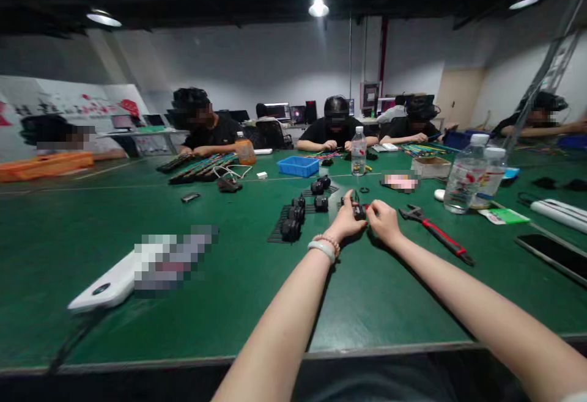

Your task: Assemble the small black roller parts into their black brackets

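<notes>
My left hand (347, 220), with a bracelet and a pale bangle at its wrist, grips a small black part (358, 211) on the green table (238, 304). Close by on its right, my right hand (383, 221) has its fingers pinched together against the same part's right side; a bit of red shows there. What is between those fingertips is too small to tell. Several black parts (290, 228) stand on dark ribbed pieces left of my left hand. A small black ring (364, 190) lies just beyond my hands.
Right of my hands lies a red-handled wrench (440, 235), with large water bottles (466, 176) behind it. A blue tray (298, 166) and a smaller bottle (358, 151) stand farther back. A white device (110, 283) lies at left. Several people sit across the table.
</notes>
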### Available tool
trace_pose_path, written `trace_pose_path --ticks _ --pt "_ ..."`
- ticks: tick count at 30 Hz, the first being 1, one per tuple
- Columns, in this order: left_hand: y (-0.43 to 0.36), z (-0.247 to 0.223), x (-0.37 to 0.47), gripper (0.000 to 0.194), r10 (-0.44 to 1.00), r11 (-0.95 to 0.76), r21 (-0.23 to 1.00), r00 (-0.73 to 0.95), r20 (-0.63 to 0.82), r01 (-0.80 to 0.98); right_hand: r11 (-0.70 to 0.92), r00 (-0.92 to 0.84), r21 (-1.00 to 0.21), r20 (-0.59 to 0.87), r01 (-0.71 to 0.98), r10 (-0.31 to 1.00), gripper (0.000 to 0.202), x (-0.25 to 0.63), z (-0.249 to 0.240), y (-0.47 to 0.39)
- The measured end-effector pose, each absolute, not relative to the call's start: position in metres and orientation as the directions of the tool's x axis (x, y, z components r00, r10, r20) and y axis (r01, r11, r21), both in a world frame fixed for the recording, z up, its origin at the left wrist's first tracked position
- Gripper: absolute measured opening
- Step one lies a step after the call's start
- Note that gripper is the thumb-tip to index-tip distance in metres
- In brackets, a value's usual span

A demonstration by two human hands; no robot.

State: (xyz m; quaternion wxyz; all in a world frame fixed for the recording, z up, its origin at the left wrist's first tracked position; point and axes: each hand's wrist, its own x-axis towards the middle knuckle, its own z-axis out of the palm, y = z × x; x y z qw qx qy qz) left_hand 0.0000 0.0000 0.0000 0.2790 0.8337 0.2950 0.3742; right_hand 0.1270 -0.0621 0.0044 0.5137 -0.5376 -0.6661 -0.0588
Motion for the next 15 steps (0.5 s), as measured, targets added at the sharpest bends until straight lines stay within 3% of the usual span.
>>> trace_pose_path --ticks 8,15 --pt "-0.0018 0.0024 0.002 0.097 0.696 -0.681 0.676 0.535 0.479 0.281 0.419 0.066 -0.458 0.732 0.784 0.678 0.032 0.1285 0.0079 -0.0658" --pt "-0.0038 0.0043 -0.002 0.092 0.689 -0.698 0.661 0.51 0.515 0.277 0.438 -0.032 -0.399 0.709 0.806 0.704 0.022 0.1243 0.0067 -0.0624"
